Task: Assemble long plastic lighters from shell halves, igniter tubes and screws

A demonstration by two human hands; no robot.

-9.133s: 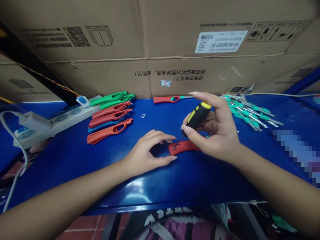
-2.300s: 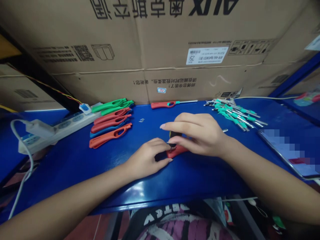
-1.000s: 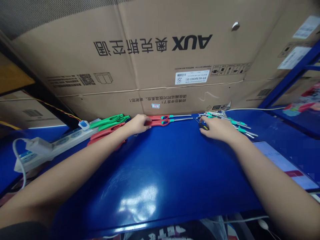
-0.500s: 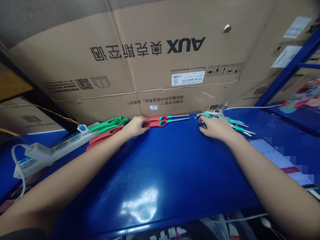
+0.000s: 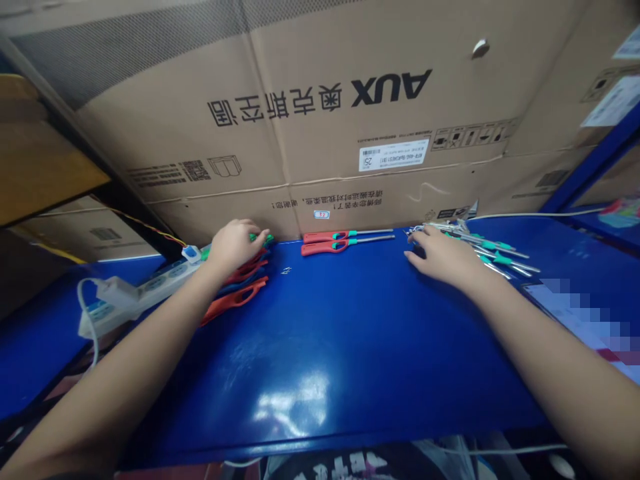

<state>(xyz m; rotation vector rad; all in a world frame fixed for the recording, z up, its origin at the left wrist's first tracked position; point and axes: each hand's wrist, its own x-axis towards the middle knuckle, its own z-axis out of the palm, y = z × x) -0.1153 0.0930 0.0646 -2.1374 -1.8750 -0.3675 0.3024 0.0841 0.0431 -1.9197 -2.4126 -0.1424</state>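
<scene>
Two red long-nosed gas lighters [image 5: 320, 249] with green triggers and metal nozzles lie side by side at the foot of the carton. My left hand [image 5: 237, 247] is left of them, its fingers curled down on a green lighter handle [image 5: 267, 238], which it mostly covers. Below that hand, red lighter handles [image 5: 235, 301] are lined up with a dark blue one. My right hand [image 5: 443, 257] rests beside a pile of metal lighter nozzles with green parts [image 5: 500, 257]. Its fingers curl around something dark, mostly hidden beneath them.
A large brown carton [image 5: 320, 153] stands along the back of the blue table [image 5: 345, 347]. At left is a white power strip [image 5: 155, 287] with a plugged-in charger [image 5: 117, 293]. Tiny metal pieces [image 5: 286, 271] lie near the lighters. A tablet-like screen [image 5: 565, 310] lies at right.
My left hand has let go of the red lighters and moved left to the green handles. My right hand stays by the nozzle pile. The whole view has shifted slightly.
</scene>
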